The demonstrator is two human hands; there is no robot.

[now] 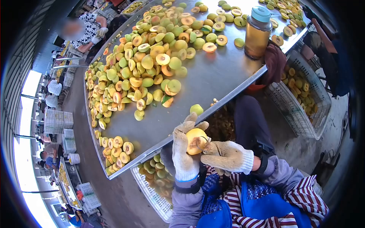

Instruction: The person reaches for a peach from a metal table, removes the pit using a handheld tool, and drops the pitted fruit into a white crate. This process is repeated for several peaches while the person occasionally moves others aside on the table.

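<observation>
In a soiled white knit glove, my left hand [183, 154] is closed around a peach half [194, 142], its yellow cut face turned to the right. My right hand [228, 155], gloved the same way, pinches a thin, dark curved tool [207, 140] against that face; most of the tool is hidden by the fingers. Both hands are just off the near edge of the metal table [216, 85]. A single peach half [196, 110] lies at the edge beyond my left hand. A large pile of halved peaches [148, 60] covers the table's left and far parts.
A jar of amber liquid [257, 34] with a blue lid stands at the right edge, beside a maroon cloth [273, 64]. White crates of peaches flank me, one at right [319, 127], one under the table [152, 199]. A co-worker [89, 30] is across the table.
</observation>
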